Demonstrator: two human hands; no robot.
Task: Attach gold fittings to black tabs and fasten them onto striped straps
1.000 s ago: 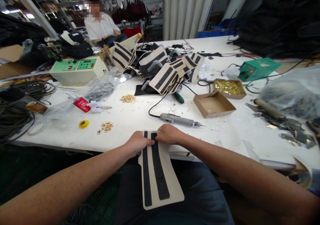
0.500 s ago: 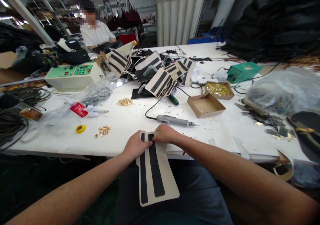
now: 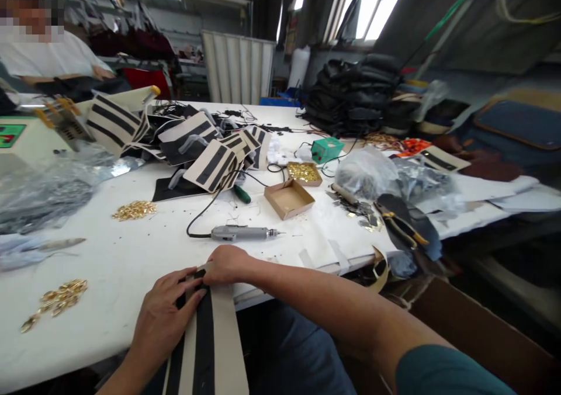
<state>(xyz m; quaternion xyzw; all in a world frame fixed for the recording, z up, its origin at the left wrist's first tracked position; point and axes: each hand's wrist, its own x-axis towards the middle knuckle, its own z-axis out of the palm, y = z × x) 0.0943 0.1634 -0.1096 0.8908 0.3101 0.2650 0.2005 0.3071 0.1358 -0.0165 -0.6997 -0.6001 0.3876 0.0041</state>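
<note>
A beige panel with black stripes (image 3: 225, 325) hangs over the table's front edge toward my lap. My left hand (image 3: 169, 307) lies along its left side, thumb on a black stripe and fingers around the upper edge. At the top of the panel my right hand (image 3: 228, 264) is closed on the edge, its fingertips hidden. Just beyond my hands lies a grey electric screwdriver (image 3: 241, 232) with a black cable. Gold-coloured metal pieces (image 3: 65, 297) lie in a loose heap to the left.
Striped panels (image 3: 214, 164) are piled at the back. Two cardboard boxes stand right of them, one bare inside (image 3: 289, 199), one with gold pieces (image 3: 304, 173). Pliers (image 3: 401, 228) lie at the right. A person in a white shirt (image 3: 48, 53) sits across the table at the left.
The view has swung to the right and closer. The fingers of my left hand have spread further over the panel, which now reaches below the frame. Both hands still hold it.
</note>
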